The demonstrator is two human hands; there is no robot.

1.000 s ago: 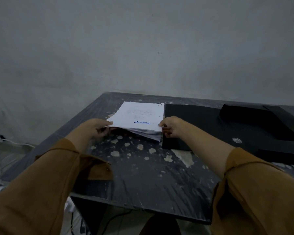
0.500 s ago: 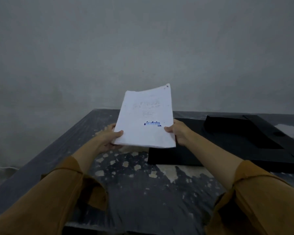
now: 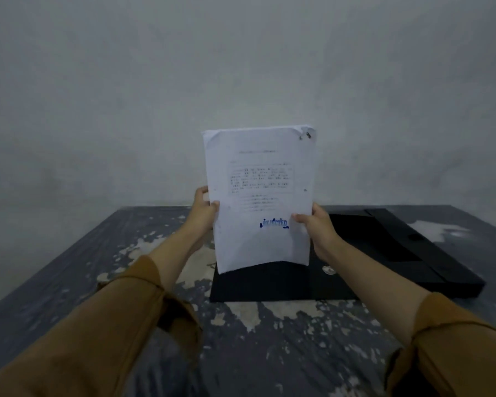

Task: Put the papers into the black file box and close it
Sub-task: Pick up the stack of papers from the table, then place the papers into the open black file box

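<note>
- Papers [image 3: 259,196]: one stack, white, held upright above the table, clear of its surface; lower edge hanging over the near-left part of the black file box. Sheet count not readable from the front; only the top sheet visible, though a fastener at the top right corner suggests several.
- Top sheet: printed lines of blurred text, not legible; one blue stamp [image 3: 274,224] near the lower right; top right corner creased, with one small dark clip or staple [image 3: 307,135], too small to tell which.
- Left hand [image 3: 204,213]: one, clamped on the stack's left edge about midway up, thumb on the front, fingers behind.
- Right hand [image 3: 315,224]: one, clamped on the stack's right edge lower down, thumb on the front just beside the stamp, fingers behind.
- Sleeves: two, brown, pushed back from the wrists; left sleeve [image 3: 112,325], right sleeve [image 3: 455,339].
- Black file box [image 3: 384,253]: one, lying open and flat on the right half of the table, spread as one dark panel at left and a raised tray part at right; holds no papers in the part visible.
- Round silver button [image 3: 329,270]: one, on the box's flat panel, just below the right wrist.
- Table [image 3: 98,267]: one, dark, with many pale patches of worn paint.
- Wall [image 3: 241,81]: one, plain grey, behind the table.
</note>
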